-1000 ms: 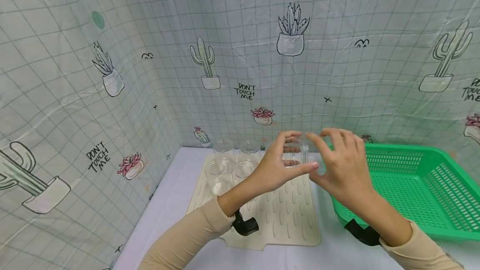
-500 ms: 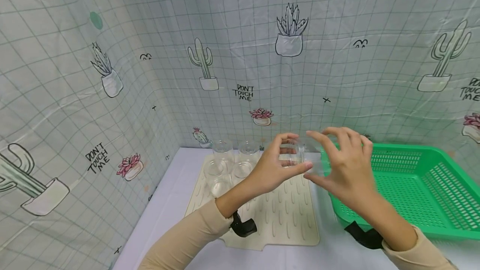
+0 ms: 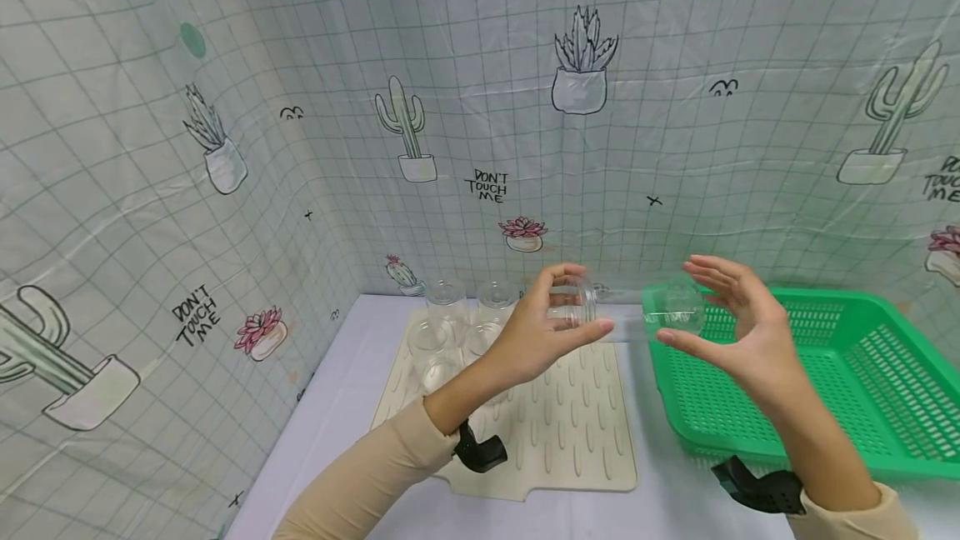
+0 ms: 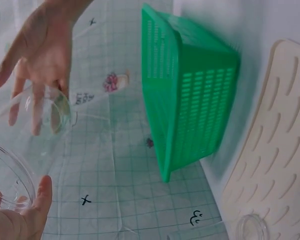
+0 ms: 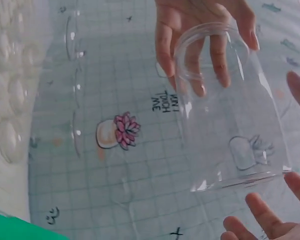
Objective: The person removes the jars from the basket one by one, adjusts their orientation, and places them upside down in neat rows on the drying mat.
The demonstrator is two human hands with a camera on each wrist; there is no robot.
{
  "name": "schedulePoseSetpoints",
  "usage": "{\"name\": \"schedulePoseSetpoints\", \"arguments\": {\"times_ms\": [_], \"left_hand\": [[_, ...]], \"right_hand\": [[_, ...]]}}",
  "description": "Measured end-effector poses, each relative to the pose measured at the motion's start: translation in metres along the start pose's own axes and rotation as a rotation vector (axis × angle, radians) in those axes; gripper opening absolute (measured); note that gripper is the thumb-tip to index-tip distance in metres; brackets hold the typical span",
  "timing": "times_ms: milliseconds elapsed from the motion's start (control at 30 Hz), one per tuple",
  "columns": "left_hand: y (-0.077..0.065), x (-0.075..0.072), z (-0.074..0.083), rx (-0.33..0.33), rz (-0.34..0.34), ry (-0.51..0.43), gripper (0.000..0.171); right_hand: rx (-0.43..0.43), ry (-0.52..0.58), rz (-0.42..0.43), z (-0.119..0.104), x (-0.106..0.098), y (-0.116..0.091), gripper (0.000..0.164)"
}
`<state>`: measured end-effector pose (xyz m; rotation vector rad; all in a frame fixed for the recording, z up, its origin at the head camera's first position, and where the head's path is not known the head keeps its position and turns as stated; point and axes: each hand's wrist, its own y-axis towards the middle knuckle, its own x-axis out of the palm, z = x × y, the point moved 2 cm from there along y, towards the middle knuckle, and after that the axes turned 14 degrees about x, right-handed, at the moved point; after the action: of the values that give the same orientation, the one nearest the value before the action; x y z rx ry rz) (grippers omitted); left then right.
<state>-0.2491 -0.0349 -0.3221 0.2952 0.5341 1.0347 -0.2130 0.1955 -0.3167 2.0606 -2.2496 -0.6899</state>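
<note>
My left hand [image 3: 536, 319] holds a clear jar [image 5: 230, 130] by its ridged neck, with thumb and fingers around the rim. The jar lies sideways in the air, its base toward the right, and looks empty and see-through. My right hand [image 3: 750, 332] is spread beside the jar's base, thumb apart from the fingers. In the right wrist view, its fingertips [image 5: 255, 200] are right by the base's edge. Several matching clear jars [image 3: 442, 332] stand close together on the back left of a beige ridged mat [image 3: 562, 440], partly behind the left hand and forearm.
A green slotted plastic basket [image 3: 810, 373] stands on the white tabletop [image 3: 675, 490] to the right of the mat. Behind and at the left hangs a grid-patterned cloth [image 3: 480, 90] with cactus prints. Black straps [image 3: 480, 450] circle both wrists.
My right hand has moved right, away from the neck to the jar's base, and turned with its fingers spread. My left hand has shifted slightly left, still holding the jar.
</note>
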Motion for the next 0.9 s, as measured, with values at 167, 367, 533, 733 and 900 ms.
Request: {"name": "schedulePoseSetpoints", "arguments": {"times_ms": [167, 367, 533, 733, 900], "left_hand": [[-0.001, 0.001, -0.004, 0.019, 0.009, -0.015, 0.059], [-0.002, 0.003, -0.003, 0.008, 0.003, -0.008, 0.06], [-0.002, 0.005, -0.004, 0.043, 0.003, -0.016, 0.06], [-0.002, 0.008, -0.005, 0.072, 0.0, -0.026, 0.06], [-0.004, 0.009, -0.002, 0.05, -0.004, -0.018, 0.06]], "right_hand": [[0.083, 0.44, -0.09, 0.016, 0.0, -0.005, 0.072], [0.163, 0.818, -0.101, 0.035, 0.013, -0.012, 0.062], [0.205, 1.039, -0.075, 0.046, 0.028, -0.016, 0.058], [0.265, 1.157, -0.131, 0.054, 0.048, -0.021, 0.056], [0.314, 1.331, -0.199, 0.056, 0.06, -0.021, 0.058]]}}
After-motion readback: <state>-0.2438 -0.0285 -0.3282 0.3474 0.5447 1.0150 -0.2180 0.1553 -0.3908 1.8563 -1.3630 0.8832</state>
